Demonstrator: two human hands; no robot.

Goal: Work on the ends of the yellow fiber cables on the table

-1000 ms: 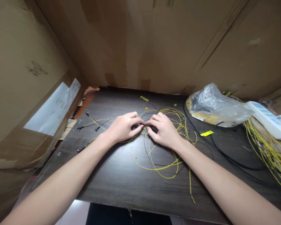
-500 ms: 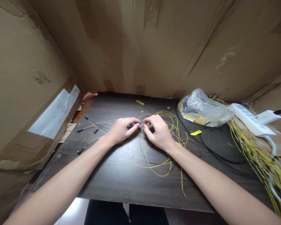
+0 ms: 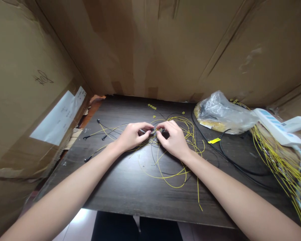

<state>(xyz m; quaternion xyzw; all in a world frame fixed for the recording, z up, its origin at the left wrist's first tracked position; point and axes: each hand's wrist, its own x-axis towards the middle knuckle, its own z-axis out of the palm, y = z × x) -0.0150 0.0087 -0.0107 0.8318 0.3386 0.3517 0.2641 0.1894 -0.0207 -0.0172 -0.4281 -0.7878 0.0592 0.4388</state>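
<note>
Just beside each other over the desk [image 3: 120,197] — left hand [image 3: 134,135] and right hand [image 3: 173,137] with fingertips nearly closed at the yellow and black wires [image 3: 172,186], grip unclear — near edge well below, cardboard [image 3: 140,50] behind.

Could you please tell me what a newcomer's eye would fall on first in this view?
Probably the two hands, left and right, nearly meeting over a tangle of thin yellow and black wires mid-table. Next, perhaps, the crinkled clear plastic bag at the table's far right, with a white power strip beside it and a thick bundle of yellow wires below.
</note>
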